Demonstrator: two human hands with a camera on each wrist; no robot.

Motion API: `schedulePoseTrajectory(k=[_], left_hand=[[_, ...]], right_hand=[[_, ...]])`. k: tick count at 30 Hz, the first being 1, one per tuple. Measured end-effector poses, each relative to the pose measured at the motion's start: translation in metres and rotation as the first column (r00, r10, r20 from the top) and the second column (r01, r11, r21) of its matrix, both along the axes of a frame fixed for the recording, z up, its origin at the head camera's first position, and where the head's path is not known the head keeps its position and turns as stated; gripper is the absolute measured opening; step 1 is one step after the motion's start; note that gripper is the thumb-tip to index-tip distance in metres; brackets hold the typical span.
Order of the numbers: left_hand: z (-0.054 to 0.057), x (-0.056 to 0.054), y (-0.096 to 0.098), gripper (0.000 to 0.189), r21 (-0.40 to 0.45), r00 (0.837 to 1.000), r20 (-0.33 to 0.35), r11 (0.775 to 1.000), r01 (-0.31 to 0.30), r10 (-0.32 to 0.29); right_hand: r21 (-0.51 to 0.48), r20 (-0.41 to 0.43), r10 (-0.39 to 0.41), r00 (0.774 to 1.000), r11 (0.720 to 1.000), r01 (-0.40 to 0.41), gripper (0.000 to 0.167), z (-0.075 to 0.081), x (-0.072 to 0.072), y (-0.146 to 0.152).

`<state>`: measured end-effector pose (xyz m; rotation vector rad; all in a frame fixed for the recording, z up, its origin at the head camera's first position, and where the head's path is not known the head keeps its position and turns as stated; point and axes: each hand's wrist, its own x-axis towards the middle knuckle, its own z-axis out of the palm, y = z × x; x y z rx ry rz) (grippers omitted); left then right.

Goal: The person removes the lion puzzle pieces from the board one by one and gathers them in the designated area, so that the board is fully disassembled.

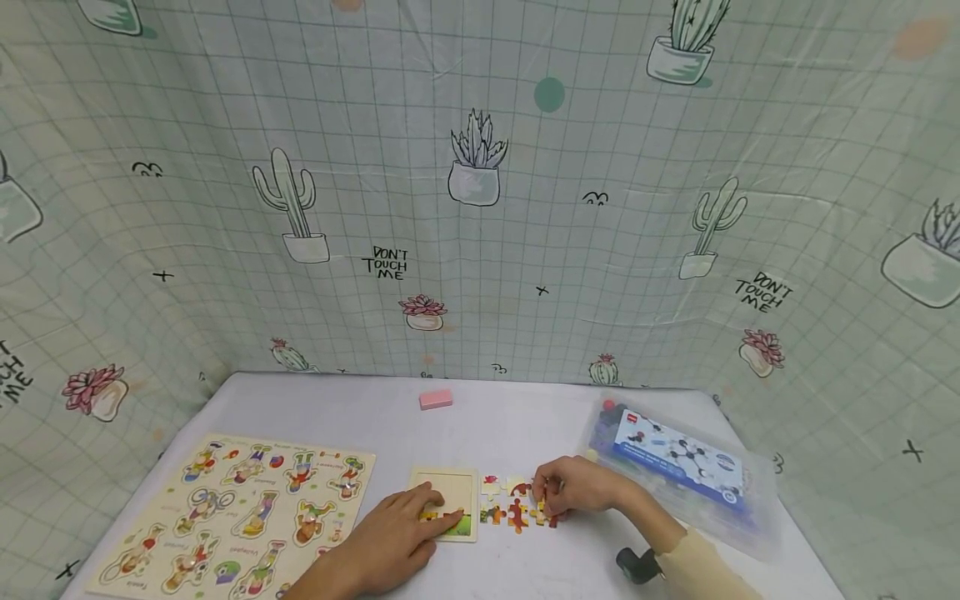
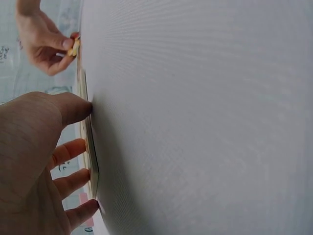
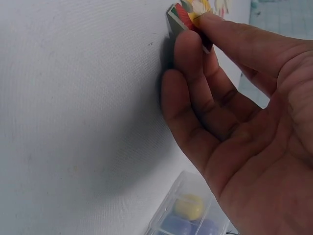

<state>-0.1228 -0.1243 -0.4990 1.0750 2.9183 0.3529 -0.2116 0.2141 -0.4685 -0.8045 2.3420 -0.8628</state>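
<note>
My left hand (image 1: 397, 537) lies over a small square wooden puzzle tray (image 1: 444, 480), its fingers extended across the face. In the left wrist view the thumb and fingertips touch the tray's edge (image 2: 91, 147). Green and yellow picture parts show in the tray's lower half, partly covered by the hand. To the right, my right hand (image 1: 577, 487) pinches a yellow jigsaw piece (image 2: 74, 48) between thumb and fingers. The right wrist view has a yellow-and-red piece (image 3: 198, 7) at the fingertips. Several loose jigsaw pieces (image 1: 516, 515) lie between the tray and this hand.
A large wooden board (image 1: 168, 492) with sports-figure pieces covers the table's left side. Farther back lies a pink block (image 1: 436, 400). A clear plastic box (image 1: 761, 508) with a blue-and-white label stands on the right, behind the right forearm. Beside the right sleeve is a dark rounded object (image 1: 636, 565).
</note>
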Motion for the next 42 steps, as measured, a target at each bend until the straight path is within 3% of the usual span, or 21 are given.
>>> schedulePoseTrajectory(k=[7,15,31,36,42], left_hand=[[0.002,0.002,-0.002,0.049,0.001,0.999,-0.03,1.0,0.023,-0.023],[0.006,0.003,-0.003,0.049,0.003,1.0,0.015,1.0,0.011,-0.011],[0.003,0.002,-0.008,0.047,0.041,1.0,0.019,0.999,0.015,-0.016],[0.002,0.001,-0.01,0.049,0.07,0.998,0.064,0.998,0.005,-0.01],[0.001,0.002,-0.017,0.046,0.076,0.998,0.062,0.997,-0.005,0.0]], right_hand=[[0.026,-0.058,0.003,0.998,1.0,-0.002,0.012,0.001,0.002,-0.002],[0.027,-0.11,-0.003,0.994,1.0,0.006,0.015,-0.001,0.004,-0.005],[0.053,-0.148,-0.004,0.989,0.999,0.012,0.015,-0.004,0.004,-0.011],[0.059,-0.153,-0.001,0.988,0.998,0.01,0.009,0.0,0.003,-0.026],[0.036,-0.16,0.031,0.987,0.999,-0.025,0.007,0.002,0.005,-0.059]])
